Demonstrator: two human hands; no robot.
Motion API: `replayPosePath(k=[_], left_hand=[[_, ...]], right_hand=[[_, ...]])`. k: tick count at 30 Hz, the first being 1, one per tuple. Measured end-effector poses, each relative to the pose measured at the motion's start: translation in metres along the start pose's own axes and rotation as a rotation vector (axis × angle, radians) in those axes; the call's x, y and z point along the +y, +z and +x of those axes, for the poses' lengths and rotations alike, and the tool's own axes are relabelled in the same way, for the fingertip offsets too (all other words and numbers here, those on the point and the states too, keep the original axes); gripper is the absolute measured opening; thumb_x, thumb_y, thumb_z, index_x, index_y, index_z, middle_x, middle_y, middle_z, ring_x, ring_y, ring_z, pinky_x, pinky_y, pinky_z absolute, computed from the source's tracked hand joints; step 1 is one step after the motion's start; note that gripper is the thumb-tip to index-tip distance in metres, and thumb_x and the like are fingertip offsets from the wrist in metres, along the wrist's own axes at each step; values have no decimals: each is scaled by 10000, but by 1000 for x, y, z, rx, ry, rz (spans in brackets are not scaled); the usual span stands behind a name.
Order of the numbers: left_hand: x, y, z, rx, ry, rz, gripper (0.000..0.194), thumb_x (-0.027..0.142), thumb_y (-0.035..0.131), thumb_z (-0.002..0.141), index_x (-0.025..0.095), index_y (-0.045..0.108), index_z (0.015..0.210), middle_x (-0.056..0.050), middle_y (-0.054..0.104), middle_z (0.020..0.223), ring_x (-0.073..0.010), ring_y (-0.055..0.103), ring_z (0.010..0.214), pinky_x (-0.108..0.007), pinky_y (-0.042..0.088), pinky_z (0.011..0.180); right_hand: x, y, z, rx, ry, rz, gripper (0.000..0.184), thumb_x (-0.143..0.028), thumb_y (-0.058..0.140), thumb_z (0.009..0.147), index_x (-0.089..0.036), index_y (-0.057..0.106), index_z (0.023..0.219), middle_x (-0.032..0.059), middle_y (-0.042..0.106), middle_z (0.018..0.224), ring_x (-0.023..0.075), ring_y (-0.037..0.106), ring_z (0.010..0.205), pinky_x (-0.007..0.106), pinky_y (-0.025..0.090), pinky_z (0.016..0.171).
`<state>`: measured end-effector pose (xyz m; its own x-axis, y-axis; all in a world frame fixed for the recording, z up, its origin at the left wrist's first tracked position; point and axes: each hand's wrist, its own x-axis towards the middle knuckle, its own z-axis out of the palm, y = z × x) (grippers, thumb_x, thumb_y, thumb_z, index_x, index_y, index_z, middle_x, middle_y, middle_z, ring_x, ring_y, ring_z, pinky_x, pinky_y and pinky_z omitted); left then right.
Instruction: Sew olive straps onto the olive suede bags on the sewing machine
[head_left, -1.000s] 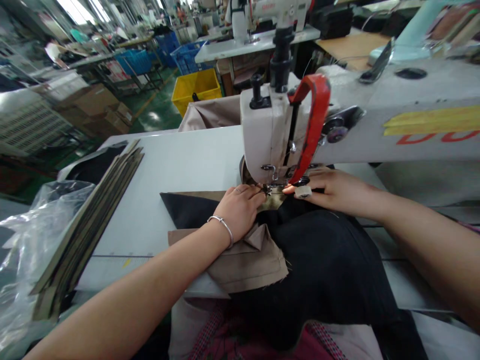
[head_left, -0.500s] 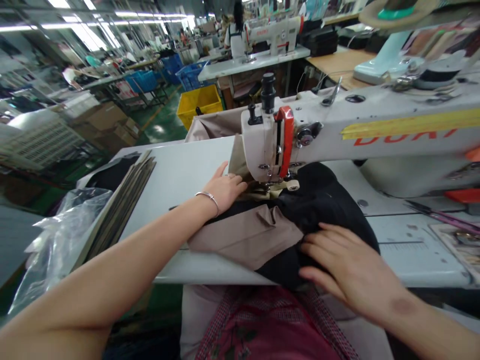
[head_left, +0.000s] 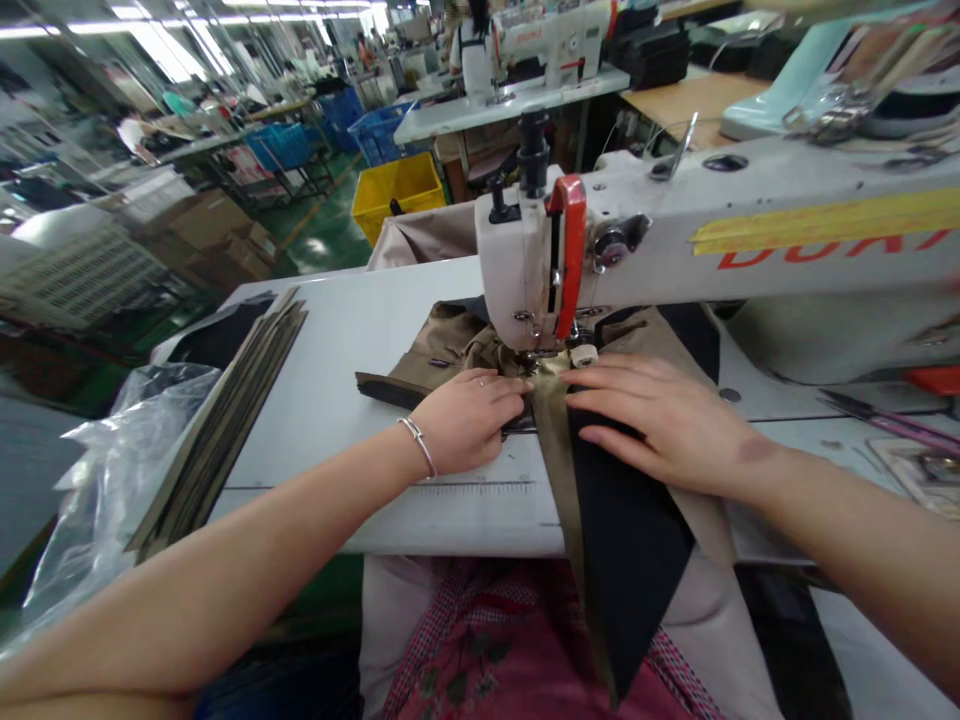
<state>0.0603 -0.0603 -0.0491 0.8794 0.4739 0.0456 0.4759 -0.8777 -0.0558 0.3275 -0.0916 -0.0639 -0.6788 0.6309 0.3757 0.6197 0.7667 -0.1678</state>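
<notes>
A white sewing machine head [head_left: 517, 270] stands over the table, with brown and black fabric [head_left: 442, 350] bunched under and left of its presser foot. Beside the foot, my left hand [head_left: 469, 420] has its fingers bent and pressed together at the fabric's edge; its fingertips are partly hidden. My right hand [head_left: 652, 420] lies on the cloth right of the foot, fingers stretched and slightly apart. Below it, a black panel [head_left: 630, 540] with a brown edge strip hangs over the table's front edge onto my lap. Taupe fabric [head_left: 705, 510] lies under my right hand.
Stacked brown strips [head_left: 225, 430] lie at the table's left, next to clear plastic wrap [head_left: 112, 470]. Scissors with purple handles [head_left: 885, 425] rest on the right. A yellow crate [head_left: 397, 195] stands behind the table. Farther back are other machines and people.
The fabric has turned: brown cloth now lies left of the foot and a black panel hangs in front. My right hand moved up to the foot; my left hand moved slightly right and nearer me.
</notes>
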Motion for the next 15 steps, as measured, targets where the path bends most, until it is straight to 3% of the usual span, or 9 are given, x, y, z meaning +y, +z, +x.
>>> replayPosePath(k=[5, 9, 15], left_hand=[[0, 2, 4, -51, 3, -62, 343, 151, 537, 759, 146, 576, 1099, -94, 547, 1380, -214, 542, 1232, -414, 322, 1127], [6, 2, 6, -85, -5, -33, 391, 171, 537, 754, 132, 558, 1143, -111, 599, 1309, -238, 585, 1169, -449, 314, 1115], [11, 2, 8, -66, -23, -20, 386, 206, 527, 775, 123, 558, 1151, -118, 620, 1262, -253, 603, 1119, -461, 322, 1100]], right_hand=[[-15, 30, 1, -138, 33, 111, 390, -364, 509, 932, -227, 550, 1295, 58, 585, 1310, 232, 514, 1206, 442, 404, 1037], [-15, 31, 0, -143, 62, 135, 371, -357, 507, 925, -220, 554, 1267, 73, 585, 1290, 243, 514, 1193, 454, 408, 1026], [-18, 33, 3, -147, 140, 77, 523, -429, 499, 922, -182, 450, 1380, 116, 530, 1340, 296, 478, 1216, 491, 413, 1010]])
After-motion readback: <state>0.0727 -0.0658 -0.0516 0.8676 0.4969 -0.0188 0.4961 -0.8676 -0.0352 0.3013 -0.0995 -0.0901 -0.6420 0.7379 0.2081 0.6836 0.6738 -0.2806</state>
